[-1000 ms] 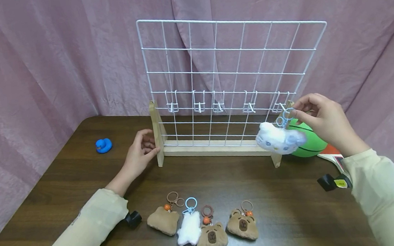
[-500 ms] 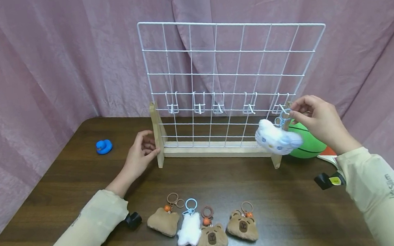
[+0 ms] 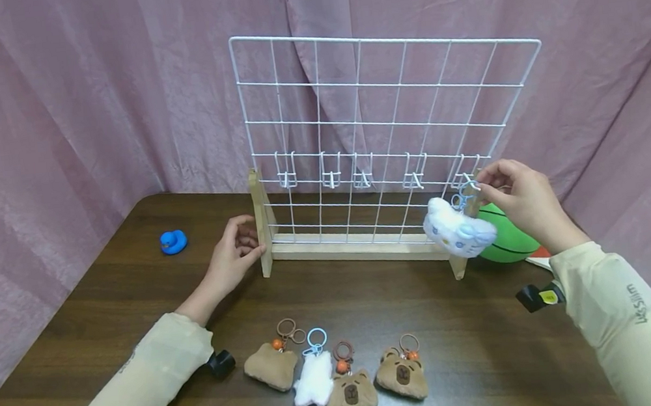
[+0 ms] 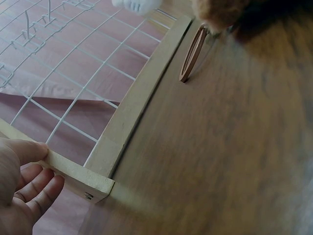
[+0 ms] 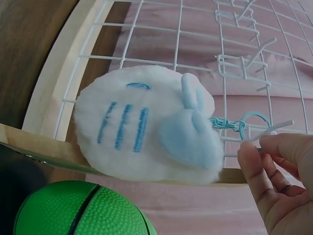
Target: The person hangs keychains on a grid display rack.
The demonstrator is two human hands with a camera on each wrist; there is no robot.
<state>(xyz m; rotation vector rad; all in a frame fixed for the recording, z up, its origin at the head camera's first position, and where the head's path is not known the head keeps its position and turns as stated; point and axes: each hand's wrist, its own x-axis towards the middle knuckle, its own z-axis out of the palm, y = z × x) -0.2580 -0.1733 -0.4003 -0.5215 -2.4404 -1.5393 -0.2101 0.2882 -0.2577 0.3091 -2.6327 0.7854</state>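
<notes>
My right hand [image 3: 521, 200] pinches the light-blue ring of a white plush keychain [image 3: 459, 228] between thumb and fingertips. In the right wrist view, that ring [image 5: 257, 115] overlaps the prong of the rightmost hook [image 5: 279, 126]; I cannot tell whether the prong passes through it. The plush, a cat face with a blue bow, hangs before the right end of a white wire grid rack [image 3: 373, 118]. At the rack's other end, my left hand [image 3: 230, 250] holds the wooden side support [image 3: 261, 225], thumb on its edge [image 4: 73, 169] and fingers loosely curled on its outer side.
Several plush keychains lie in front: a plain brown one [image 3: 270, 366], a white one [image 3: 314, 379] and two brown capybara faces [image 3: 351, 394] [image 3: 401, 373]. White hooks [image 3: 331, 177] line the grid. A green ball [image 3: 507, 232] sits behind the right hand, a blue duck [image 3: 173, 242] at left.
My right hand has moved slightly left, bringing the keychain's ring to the rightmost hook. My left hand stays on the wooden support.
</notes>
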